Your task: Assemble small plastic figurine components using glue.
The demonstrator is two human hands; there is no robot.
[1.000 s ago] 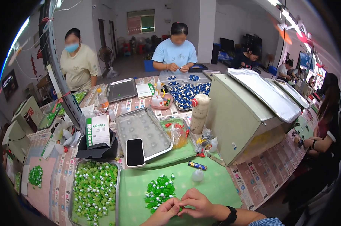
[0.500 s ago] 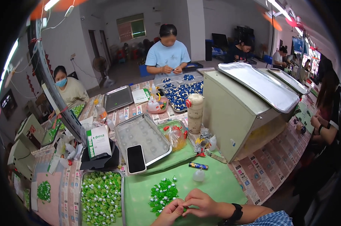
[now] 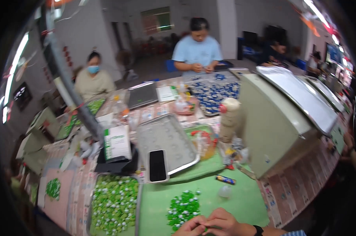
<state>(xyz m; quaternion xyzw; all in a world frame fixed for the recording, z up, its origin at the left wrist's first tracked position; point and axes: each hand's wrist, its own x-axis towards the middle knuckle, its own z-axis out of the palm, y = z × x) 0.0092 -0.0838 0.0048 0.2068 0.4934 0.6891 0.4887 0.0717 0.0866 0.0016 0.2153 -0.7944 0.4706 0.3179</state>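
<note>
Green piece [image 3: 206, 229] mostly hidden, pinched between left hand [image 3: 191, 227] and right hand [image 3: 223, 223], right of tray [image 3: 138, 204] holding green-white pieces [image 3: 114, 202].

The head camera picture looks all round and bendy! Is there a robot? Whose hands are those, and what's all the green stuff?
There's no robot here, just a person using bare hands. They wear a camera on their head, looking down, so you see nearly what they see. Its very wide lens bends straight edges.

At the bottom are their left hand and right hand. Their fingers meet around a small green thing, mostly hidden, so I can't tell its shape.

Just beyond is a pile of green-and-white pieces on a green mat. Many more fill the metal tray on the left. A phone lies farther back.
</note>
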